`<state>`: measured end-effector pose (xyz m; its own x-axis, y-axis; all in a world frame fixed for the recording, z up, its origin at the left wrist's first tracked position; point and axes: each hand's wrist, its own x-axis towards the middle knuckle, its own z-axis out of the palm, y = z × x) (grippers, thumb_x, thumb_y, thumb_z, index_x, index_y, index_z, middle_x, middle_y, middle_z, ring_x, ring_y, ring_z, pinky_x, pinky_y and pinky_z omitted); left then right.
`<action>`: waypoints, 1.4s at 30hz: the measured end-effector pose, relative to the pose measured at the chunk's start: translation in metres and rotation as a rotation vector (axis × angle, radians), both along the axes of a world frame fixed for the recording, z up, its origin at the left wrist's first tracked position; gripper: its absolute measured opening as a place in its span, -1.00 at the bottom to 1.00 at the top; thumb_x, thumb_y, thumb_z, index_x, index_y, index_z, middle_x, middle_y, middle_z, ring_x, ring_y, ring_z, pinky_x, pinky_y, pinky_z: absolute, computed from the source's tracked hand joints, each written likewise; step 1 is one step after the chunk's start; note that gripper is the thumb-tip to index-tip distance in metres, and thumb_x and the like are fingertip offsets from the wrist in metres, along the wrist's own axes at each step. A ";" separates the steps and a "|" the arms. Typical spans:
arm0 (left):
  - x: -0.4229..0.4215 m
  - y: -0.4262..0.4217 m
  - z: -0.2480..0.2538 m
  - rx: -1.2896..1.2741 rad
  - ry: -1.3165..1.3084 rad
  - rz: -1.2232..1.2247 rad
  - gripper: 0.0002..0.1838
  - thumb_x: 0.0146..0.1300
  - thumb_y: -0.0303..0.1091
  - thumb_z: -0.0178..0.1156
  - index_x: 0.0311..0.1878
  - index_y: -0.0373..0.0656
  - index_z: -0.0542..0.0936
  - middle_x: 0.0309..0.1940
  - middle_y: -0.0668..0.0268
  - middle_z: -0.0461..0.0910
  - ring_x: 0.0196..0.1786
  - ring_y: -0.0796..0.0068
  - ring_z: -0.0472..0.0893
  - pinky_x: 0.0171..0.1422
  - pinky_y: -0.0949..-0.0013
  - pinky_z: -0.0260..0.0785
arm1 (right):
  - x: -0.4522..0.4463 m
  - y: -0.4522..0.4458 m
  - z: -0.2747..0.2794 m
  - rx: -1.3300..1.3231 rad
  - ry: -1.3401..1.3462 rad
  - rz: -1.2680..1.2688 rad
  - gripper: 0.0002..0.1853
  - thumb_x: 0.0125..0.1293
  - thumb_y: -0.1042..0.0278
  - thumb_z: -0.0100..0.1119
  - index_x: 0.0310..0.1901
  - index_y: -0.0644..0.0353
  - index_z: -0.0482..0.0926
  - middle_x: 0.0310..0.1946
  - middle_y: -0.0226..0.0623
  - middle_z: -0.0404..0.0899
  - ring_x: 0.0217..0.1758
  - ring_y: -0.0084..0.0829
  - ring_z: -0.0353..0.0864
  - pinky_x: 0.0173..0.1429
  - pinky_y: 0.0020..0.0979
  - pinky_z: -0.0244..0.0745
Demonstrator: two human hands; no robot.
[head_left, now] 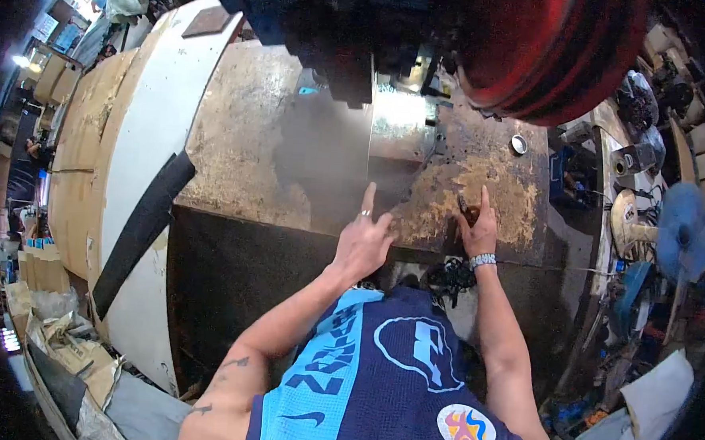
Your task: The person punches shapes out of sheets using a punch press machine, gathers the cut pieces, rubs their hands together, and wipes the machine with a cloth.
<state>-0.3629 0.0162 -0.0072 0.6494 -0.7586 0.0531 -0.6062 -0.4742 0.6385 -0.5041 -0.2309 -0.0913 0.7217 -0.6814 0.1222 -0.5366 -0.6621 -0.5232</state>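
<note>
My left hand (363,240) is over the front edge of the worn work table (245,135), its index finger stretched forward and the others loosely bent, holding nothing. My right hand (478,226) is to the right with its index finger pointing forward and thumb apart, beside a small dark object (463,206) on the table. Whether it touches that object cannot be made out. Ahead of my hands stands a dark machine (330,36) with a large red wheel (544,63). A lit metal plate (398,115) lies beneath the machine.
A small round dish (519,144) sits at the table's right. On the left, a white board (156,90) carries a dark strip (145,229), with cardboard (81,142) beyond. A blue fan (684,229) stands at far right. Dark cables (451,279) hang near my body.
</note>
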 end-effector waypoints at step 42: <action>-0.055 -0.300 -0.035 -0.399 1.621 0.033 -0.57 0.59 0.05 -0.13 0.22 -0.01 0.52 0.00 0.33 0.64 0.04 0.41 0.60 0.07 0.22 0.45 | -0.039 -0.171 0.078 0.432 -0.519 -0.022 0.11 0.12 0.12 0.50 0.57 0.16 -0.04 0.05 -0.06 0.64 0.18 -0.16 0.61 0.28 -0.16 0.51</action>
